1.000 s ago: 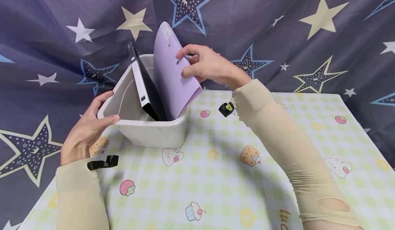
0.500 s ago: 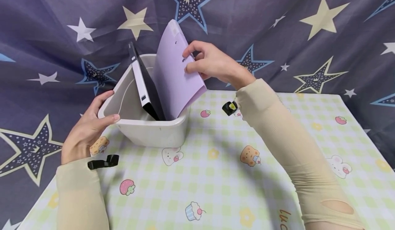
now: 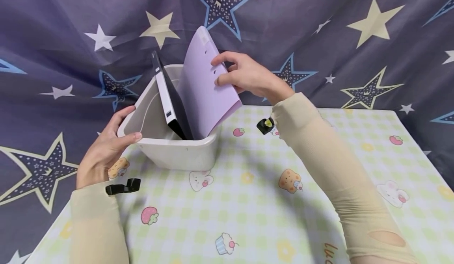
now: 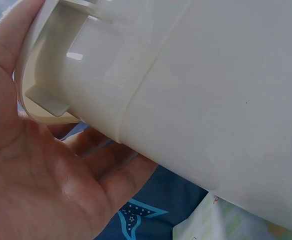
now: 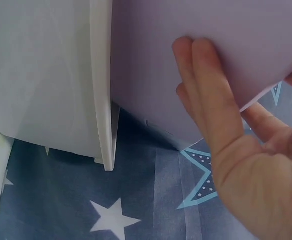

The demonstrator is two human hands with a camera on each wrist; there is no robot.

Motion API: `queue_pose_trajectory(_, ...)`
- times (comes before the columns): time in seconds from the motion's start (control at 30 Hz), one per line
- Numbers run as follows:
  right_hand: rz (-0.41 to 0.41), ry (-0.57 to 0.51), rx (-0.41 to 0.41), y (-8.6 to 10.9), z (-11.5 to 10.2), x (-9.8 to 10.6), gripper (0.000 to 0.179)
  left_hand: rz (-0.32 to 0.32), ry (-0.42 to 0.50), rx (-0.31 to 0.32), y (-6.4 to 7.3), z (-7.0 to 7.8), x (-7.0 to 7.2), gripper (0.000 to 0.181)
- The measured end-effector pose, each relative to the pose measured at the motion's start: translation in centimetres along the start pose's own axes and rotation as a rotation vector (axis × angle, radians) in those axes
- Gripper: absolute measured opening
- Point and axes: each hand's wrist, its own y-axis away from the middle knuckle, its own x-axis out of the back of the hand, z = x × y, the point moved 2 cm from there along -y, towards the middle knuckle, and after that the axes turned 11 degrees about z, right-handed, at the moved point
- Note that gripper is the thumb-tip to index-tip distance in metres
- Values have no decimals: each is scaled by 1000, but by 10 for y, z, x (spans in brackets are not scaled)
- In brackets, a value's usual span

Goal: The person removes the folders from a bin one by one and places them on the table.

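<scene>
A white plastic bin (image 3: 177, 153) stands on the table at the left of the head view. My left hand (image 3: 106, 145) grips its left corner, thumb over the rim; the left wrist view shows the fingers along the bin's outer wall (image 4: 201, 100). Inside leans a black binder (image 3: 177, 114) with a white spine. To its right a purple folder (image 3: 205, 86) stands tilted to the right, its lower part hidden in the bin. My right hand (image 3: 244, 73) holds the folder by its right edge, the thumb on the near face and several fingers behind, as the right wrist view shows.
A checked tablecloth (image 3: 262, 212) with cartoon prints covers the table. Behind it hangs a dark star-patterned curtain (image 3: 269, 23), close to the back of the bin. The table's right edge slants away at the far right.
The folder, in my right hand, has tipped further to the right, away from the binder. My left hand keeps its hold on the bin. The head view has shifted slightly.
</scene>
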Motion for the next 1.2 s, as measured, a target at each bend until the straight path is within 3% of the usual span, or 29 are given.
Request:
queue_pose_trajectory(0.57, 45, -29, 23, -1, 5, 2, 41, 7, 3, -2, 2, -1, 0, 79)
queue_pose_trajectory(1.2, 101, -24, 27, 11, 0, 16, 44, -10, 16, -10, -2, -2, 2, 78)
